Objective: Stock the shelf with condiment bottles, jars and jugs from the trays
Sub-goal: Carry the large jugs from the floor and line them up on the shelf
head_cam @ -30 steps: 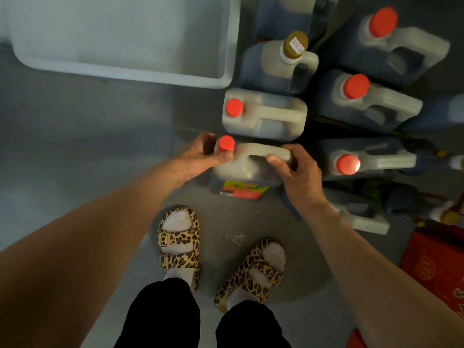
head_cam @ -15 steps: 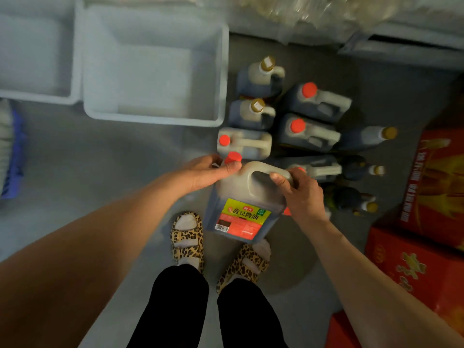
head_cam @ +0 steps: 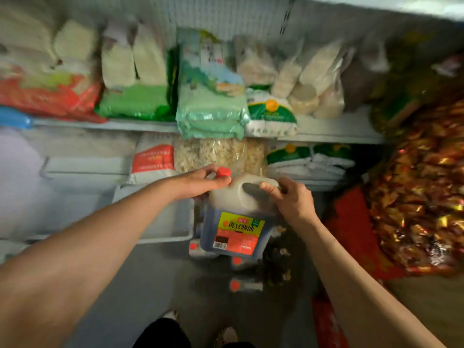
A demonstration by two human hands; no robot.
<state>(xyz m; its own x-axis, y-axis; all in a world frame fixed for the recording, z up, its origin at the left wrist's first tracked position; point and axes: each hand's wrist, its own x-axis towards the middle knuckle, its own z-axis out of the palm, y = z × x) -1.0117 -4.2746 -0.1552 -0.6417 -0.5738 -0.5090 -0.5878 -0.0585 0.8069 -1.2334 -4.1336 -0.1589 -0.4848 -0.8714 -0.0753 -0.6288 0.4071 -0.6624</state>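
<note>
Head view: both hands hold a large jug (head_cam: 232, 217) of dark sauce in the air in front of the shelf (head_cam: 105, 124) stacked with bagged goods. The left hand (head_cam: 200, 183) has its grip clenched around the neck just below the red cap (head_cam: 223, 172); the right hand (head_cam: 288, 198) grasps the moulded handle. Other red-capped jugs (head_cam: 244, 285) stand blurred on the floor below, beside a white tray (head_cam: 173, 234)

Grey floor (head_cam: 140, 285), white metal shelving (head_cam: 326, 135) w/ bagged goods (head_cam: 213, 106).
</note>
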